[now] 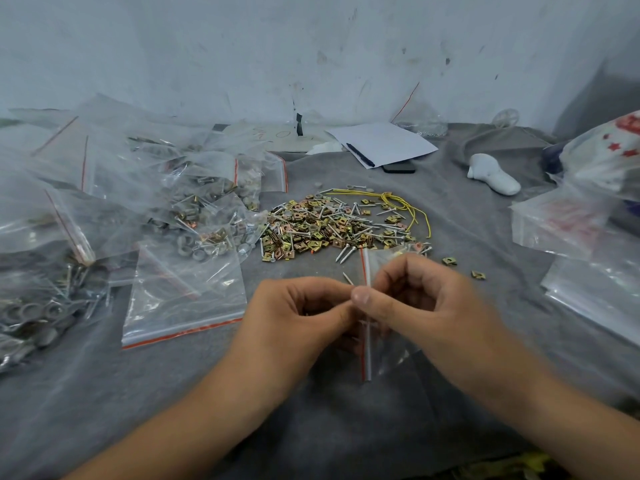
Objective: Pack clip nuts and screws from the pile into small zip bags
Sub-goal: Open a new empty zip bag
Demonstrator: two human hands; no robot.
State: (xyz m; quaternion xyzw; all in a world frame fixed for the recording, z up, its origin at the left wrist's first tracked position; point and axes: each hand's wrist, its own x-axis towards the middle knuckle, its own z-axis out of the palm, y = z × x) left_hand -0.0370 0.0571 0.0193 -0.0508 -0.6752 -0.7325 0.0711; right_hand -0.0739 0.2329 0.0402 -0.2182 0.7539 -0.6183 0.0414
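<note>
Filled zip bags (194, 202) heaped far left, one empty bag (183, 296) flat beside them on the grey cloth (311, 427). Left hand (294, 317) and right hand (415, 303) meet at centre, fingers curled, both pinching the red-striped seal of a small zip bag (367, 327). Pile of clip nuts and screws (332, 226) just behind hands; yellow cord (398, 202) on its right edge, more bags (571, 220) far right.
</note>
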